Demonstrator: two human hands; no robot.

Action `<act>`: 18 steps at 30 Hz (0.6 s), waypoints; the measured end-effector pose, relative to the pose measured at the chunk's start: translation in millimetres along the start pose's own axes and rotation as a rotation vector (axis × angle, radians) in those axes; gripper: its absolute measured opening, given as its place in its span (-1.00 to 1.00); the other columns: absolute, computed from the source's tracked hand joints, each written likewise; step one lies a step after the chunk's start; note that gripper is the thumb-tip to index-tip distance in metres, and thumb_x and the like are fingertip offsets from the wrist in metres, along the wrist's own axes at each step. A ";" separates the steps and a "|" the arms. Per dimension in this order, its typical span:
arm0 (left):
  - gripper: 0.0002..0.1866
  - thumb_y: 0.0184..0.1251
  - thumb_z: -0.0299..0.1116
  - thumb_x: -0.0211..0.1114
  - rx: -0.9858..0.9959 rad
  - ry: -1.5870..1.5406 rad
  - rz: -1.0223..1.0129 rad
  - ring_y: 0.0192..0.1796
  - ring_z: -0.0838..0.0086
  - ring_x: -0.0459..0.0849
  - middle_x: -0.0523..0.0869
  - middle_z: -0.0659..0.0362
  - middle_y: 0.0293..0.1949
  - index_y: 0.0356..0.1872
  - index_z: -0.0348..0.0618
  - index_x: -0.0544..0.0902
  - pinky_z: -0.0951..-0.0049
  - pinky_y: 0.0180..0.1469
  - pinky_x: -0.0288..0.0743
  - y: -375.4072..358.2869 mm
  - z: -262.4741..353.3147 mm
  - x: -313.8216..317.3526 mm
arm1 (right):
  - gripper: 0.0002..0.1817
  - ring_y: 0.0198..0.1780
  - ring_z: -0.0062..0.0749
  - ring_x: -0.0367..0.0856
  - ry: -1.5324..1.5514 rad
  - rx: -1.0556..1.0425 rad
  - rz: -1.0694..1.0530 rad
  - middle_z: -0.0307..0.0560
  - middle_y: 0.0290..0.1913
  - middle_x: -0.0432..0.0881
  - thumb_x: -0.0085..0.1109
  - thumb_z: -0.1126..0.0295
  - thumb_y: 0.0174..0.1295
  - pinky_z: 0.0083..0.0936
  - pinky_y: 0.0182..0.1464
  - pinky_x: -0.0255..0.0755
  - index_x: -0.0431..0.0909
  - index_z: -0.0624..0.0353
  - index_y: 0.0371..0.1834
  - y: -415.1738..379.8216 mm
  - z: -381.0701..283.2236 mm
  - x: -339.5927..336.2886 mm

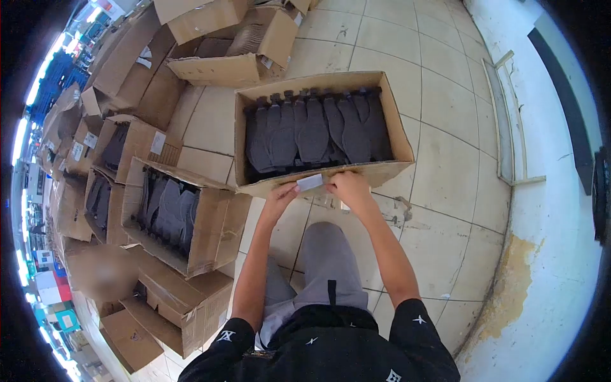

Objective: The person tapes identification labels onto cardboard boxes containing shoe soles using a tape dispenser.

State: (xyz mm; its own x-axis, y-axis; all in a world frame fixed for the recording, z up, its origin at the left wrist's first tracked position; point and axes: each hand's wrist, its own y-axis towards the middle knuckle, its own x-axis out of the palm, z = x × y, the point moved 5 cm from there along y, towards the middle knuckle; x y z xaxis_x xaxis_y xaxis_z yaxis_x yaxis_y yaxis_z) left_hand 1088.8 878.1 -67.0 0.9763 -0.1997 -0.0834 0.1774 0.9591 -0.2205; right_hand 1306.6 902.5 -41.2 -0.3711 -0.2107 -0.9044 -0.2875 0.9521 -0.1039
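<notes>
Cardboard carton of dark insoles at frame centre is getting its label: left hand and right hand are pinching the white sticker against the near wall, which probably needs smoothing flat next.

matt cardboard box, grey felt-like insoles, glossy tiled floor

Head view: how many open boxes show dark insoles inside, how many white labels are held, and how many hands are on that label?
Open boxes showing dark insoles: 3
White label: 1
Hands on label: 2, left hand, right hand
Total: 6
</notes>
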 end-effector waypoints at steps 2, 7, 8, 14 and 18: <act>-0.68 0.39 -0.17 0.32 -0.006 -0.023 -0.017 -0.14 0.57 0.58 0.70 0.27 -0.25 -0.13 -0.27 0.73 0.46 0.00 0.45 0.4 2.5 0.5 | -0.74 -0.33 -0.08 0.72 0.020 0.008 0.034 -0.03 -0.42 0.72 0.25 0.05 0.20 -0.18 -0.22 0.58 0.76 -0.04 -0.37 -6.8 1.5 -4.3; -0.66 0.39 -0.14 0.31 -0.123 -0.162 0.169 -0.20 0.48 0.69 0.77 0.17 -0.19 -0.15 -0.27 0.74 0.40 -0.11 0.52 -16.9 3.1 -30.1 | -0.74 -0.33 -0.08 0.72 -0.031 0.018 0.038 -0.03 -0.43 0.71 0.27 0.04 0.17 -0.18 -0.23 0.58 0.76 -0.05 -0.38 -5.4 0.8 -10.0; -0.67 0.38 -0.15 0.32 -0.148 -0.116 0.225 -0.23 0.48 0.71 0.77 0.15 -0.19 -0.14 -0.26 0.74 0.40 -0.16 0.54 -24.2 -4.8 -52.4 | -0.74 -0.33 -0.08 0.72 -0.031 0.019 0.039 -0.04 -0.43 0.71 0.27 0.04 0.18 -0.19 -0.23 0.58 0.75 -0.05 -0.38 -5.9 0.1 -10.7; -0.78 0.42 -0.35 0.19 0.014 0.142 0.735 -0.27 0.43 0.71 0.76 0.12 -0.25 -0.08 -0.28 0.64 0.39 -0.22 0.55 -83.8 1.9 -59.4 | -0.74 -0.32 -0.03 0.70 -0.005 -0.002 0.046 0.00 -0.42 0.70 0.25 0.08 0.20 -0.16 -0.23 0.56 0.74 0.01 -0.37 -9.1 -5.3 -12.9; -0.78 0.39 -0.40 0.24 0.355 0.441 -0.054 -0.14 0.41 0.72 0.77 0.11 -0.17 -0.03 -0.27 0.66 0.43 -0.06 0.57 -44.4 60.1 58.9 | -0.74 -0.33 -0.01 0.71 0.036 -0.052 0.031 0.02 -0.39 0.71 0.22 0.06 0.21 -0.15 -0.24 0.58 0.76 -0.05 -0.32 -26.7 0.3 -11.7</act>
State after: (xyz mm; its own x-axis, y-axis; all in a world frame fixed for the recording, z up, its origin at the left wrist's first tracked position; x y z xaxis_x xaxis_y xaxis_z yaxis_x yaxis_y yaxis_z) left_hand 1145.9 835.8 -3.7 0.8341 -0.2425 -0.4954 0.3311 0.9385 0.0980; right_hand 1318.9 879.5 -27.9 -0.4120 -0.1906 -0.8910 -0.3207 0.9456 -0.0539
